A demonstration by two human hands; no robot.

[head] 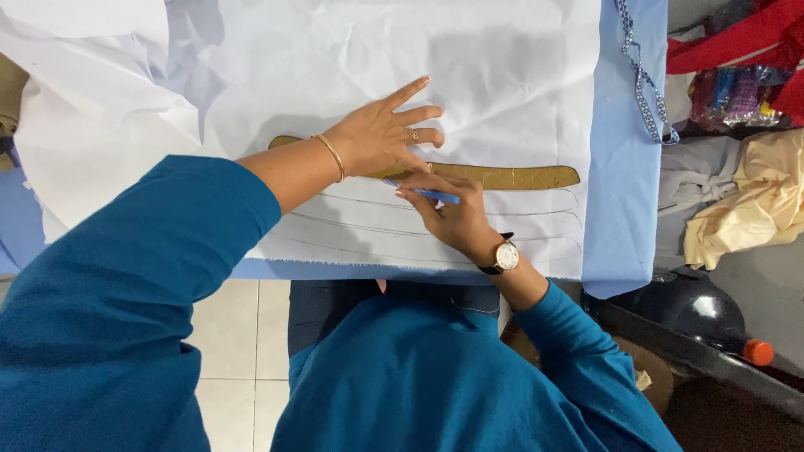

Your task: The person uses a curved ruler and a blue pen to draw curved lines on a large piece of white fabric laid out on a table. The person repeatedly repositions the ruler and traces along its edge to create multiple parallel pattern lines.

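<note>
Right hand [452,216] penciling; left hand [381,138] flat on template [519,177].

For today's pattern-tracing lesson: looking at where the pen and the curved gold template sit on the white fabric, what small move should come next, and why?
Probably draw the blue pen rightward along the gold template's lower edge. The left hand presses the template flat on the white fabric, the right hand holds the pen tip at that edge, and the earlier traced curves below run on to the right.

Left hand [381,138] spread flat; right hand [452,213] pinched, fingers curled.
</note>
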